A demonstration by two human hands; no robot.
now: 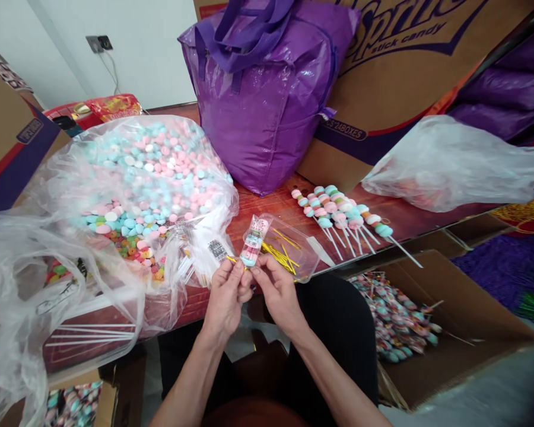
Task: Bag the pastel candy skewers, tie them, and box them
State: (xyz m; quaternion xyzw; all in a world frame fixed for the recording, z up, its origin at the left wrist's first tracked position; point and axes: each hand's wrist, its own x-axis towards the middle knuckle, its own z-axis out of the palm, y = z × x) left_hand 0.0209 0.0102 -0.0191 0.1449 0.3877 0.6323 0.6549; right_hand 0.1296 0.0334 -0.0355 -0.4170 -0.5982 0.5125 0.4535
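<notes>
Where the red-brown table (pixel 244 204) runs back, a large printed carton (pixel 404 89) stands tilted at the right, partly hidden by a bulging purple bag (pixel 267 118) in front of it. Left of that bag, and touching it or nearly so, a big clear bag (pixel 225 204) of pink, blue and white candies takes up much of the surface; its loose film spreads over the near left edge and covers some white sticks (pixel 95 331). Below the table's right side, an open cardboard box (pixel 463 308) holds a heap of wrapped sweets, and above it a whitish plastic bag (pixel 454 163) lies on the tabletop. Unwrapped candy skewers (pixel 347 204) lie in a group between this bag and a shallow clear tray (pixel 309 255), their bare sticks pointing toward the near edge.

Just left of the tray, the left hand (pixel 226 287) and the right hand (pixel 279 290) meet, each pinching between thumb and forefinger the lower end of a wrapped candy (pixel 252 240), which stands roughly upright above the fingertips and overlaps the tray's corner. Thin yellow ties (pixel 282 255) lie in the tray; another pokes out beside the left fingertips.
</notes>
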